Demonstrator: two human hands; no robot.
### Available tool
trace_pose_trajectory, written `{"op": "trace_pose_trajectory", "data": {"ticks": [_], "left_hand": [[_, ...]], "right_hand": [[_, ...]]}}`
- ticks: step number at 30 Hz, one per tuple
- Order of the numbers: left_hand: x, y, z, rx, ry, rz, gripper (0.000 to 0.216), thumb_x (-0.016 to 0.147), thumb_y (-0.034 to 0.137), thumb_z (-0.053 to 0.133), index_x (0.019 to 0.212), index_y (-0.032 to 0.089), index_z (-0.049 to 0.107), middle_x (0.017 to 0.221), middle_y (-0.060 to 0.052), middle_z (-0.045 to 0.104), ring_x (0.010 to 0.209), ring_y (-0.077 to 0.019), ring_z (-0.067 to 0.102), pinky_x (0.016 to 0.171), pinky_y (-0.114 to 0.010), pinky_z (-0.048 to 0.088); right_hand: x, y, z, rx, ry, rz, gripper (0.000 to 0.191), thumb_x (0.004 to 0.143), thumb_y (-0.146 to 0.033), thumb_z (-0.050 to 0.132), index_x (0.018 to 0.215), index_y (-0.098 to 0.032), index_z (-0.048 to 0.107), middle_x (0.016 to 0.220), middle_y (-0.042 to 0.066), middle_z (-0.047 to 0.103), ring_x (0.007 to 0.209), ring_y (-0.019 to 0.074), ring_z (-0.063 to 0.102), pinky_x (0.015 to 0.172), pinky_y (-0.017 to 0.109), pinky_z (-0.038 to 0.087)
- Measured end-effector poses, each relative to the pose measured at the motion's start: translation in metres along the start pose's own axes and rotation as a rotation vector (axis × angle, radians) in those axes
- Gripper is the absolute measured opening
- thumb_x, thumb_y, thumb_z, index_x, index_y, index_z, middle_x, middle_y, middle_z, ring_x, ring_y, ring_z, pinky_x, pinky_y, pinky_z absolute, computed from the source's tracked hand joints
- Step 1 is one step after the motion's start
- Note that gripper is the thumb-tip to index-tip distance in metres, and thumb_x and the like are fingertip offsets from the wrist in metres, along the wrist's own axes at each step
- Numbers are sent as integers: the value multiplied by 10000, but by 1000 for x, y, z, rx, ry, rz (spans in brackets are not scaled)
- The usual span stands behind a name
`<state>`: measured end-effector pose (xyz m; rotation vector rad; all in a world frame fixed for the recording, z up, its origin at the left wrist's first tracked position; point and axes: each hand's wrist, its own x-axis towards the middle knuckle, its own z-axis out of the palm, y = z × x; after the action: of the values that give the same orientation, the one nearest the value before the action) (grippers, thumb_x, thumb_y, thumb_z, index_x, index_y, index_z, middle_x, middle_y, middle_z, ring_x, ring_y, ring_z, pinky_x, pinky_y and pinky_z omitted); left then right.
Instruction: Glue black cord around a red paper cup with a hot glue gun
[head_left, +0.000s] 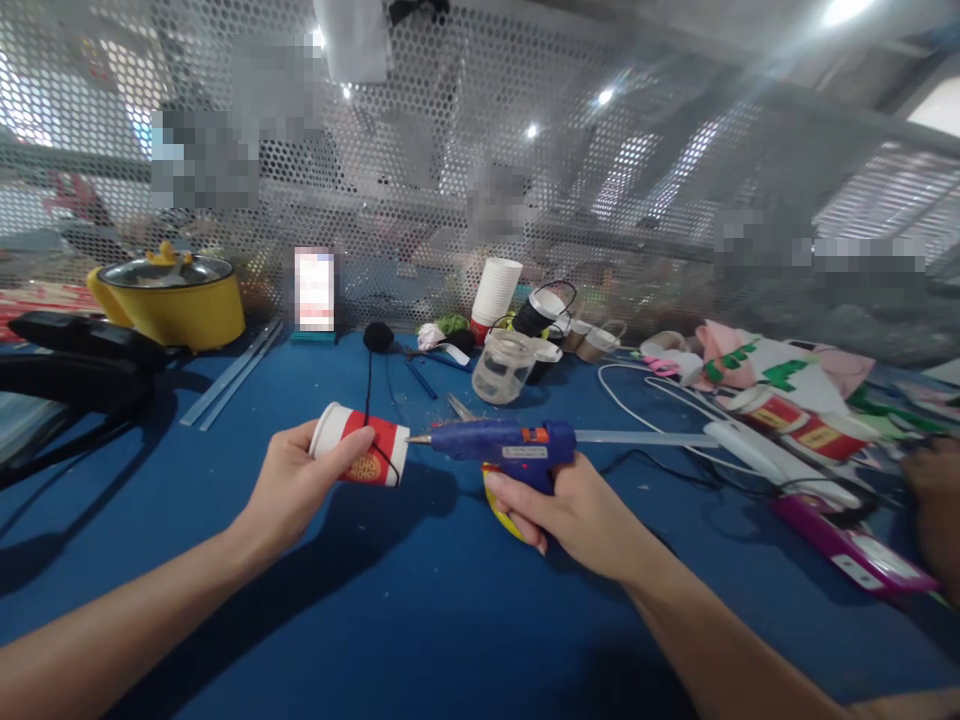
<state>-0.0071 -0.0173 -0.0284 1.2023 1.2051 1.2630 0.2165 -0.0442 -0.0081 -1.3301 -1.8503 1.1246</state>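
Note:
My left hand (300, 465) is closed around a red and white paper cup (382, 455), tipped on its side with its base toward the right. Black yarn (369, 385) lies across the cup and runs back to a black ball of yarn (378, 337). In my right hand (555, 505) is a blue hot glue gun (487, 438) with a yellow trigger. A clear glue stick (645, 438) sticks out of its rear. The nozzle points left and is right at the cup's base; I cannot tell if they touch.
A clear plastic jar (504, 367) and stacked white cups (496, 290) stand behind the glue gun. At left are a yellow pot (176, 300) and loose glue sticks (232, 375). A white power strip (780, 462), cables and a purple box (855, 550) lie at right, near another person's hand (934, 500).

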Motion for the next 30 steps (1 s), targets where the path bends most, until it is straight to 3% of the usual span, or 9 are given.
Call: {"op": "trace_pose_trajectory", "data": {"ticks": [18, 30], "left_hand": [[1, -1, 0, -39, -11, 19, 145, 611, 305, 681, 629, 162, 661, 561, -5, 664, 514, -129, 572, 487, -208, 435], [1, 0, 1, -141, -11, -60, 194, 603, 313, 691, 657, 134, 641, 577, -21, 649, 515, -126, 570, 461, -209, 431]], "right_hand": [[3, 4, 1, 13, 27, -34, 366, 792, -393, 459, 505, -169, 422, 395, -29, 430, 382, 84, 437, 440, 232, 404], [1, 1, 3, 44, 16, -49, 301, 788, -362, 473, 561, -165, 455, 396, -39, 425, 369, 82, 425, 426, 235, 402]]}}
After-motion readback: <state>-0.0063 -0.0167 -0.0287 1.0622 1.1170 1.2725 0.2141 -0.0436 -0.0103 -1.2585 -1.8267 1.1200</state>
